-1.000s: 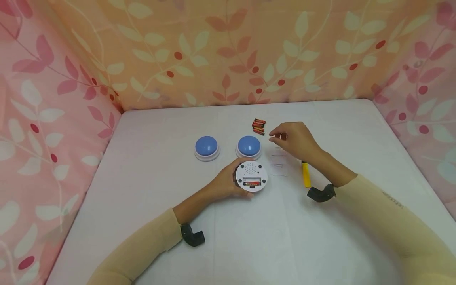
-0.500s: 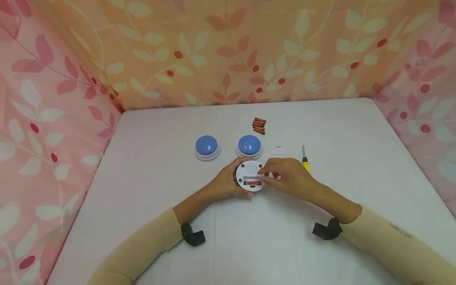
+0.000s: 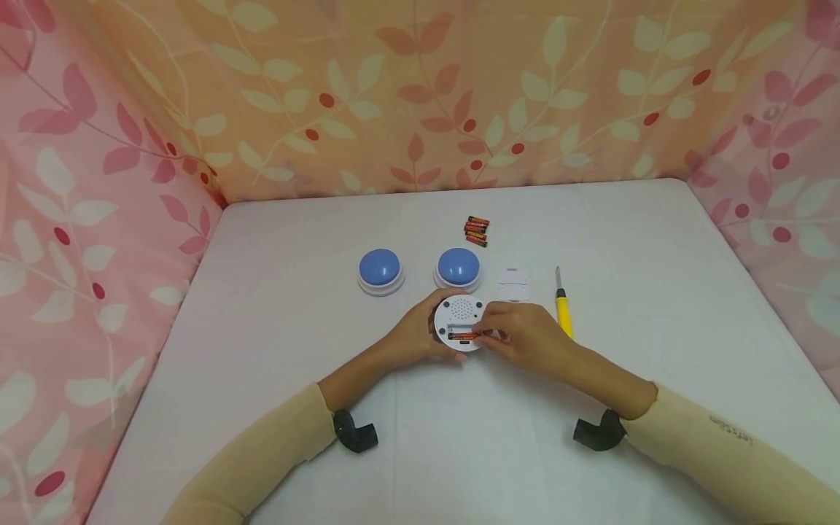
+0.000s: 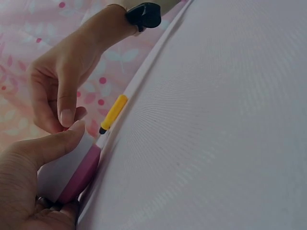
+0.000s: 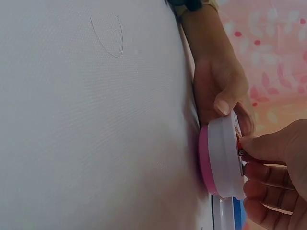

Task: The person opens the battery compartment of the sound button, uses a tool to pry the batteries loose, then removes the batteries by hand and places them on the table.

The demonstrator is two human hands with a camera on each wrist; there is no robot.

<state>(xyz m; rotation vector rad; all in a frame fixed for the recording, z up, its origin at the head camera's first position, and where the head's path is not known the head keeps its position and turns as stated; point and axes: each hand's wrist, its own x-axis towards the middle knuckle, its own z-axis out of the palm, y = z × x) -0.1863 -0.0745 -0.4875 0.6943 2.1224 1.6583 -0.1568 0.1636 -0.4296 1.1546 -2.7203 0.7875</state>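
My left hand (image 3: 415,332) grips a round push-button buzzer (image 3: 458,309), its white underside up, showing speaker holes and an uncovered battery compartment. In the right wrist view the buzzer's side (image 5: 223,158) is white, with a pink part against the table. One red and black battery (image 3: 461,337) lies in the compartment. Over its right end my right hand (image 3: 528,334) pinches a second battery (image 5: 241,147), mostly hidden by the fingers; how far it sits in the slot I cannot tell. The left thumb (image 4: 62,143) presses on the buzzer's rim.
Two blue-domed buzzers, one on the left (image 3: 380,268) and one near the middle (image 3: 458,267), stand behind the hands. Several batteries (image 3: 476,230) lie farther back. White battery covers (image 3: 514,284) and a yellow-handled screwdriver (image 3: 563,310) lie to the right.
From beside the loose batteries, my right hand has come down and left to the buzzer, carrying a battery, then slightly lower over the compartment. The left hand keeps its grip in place.
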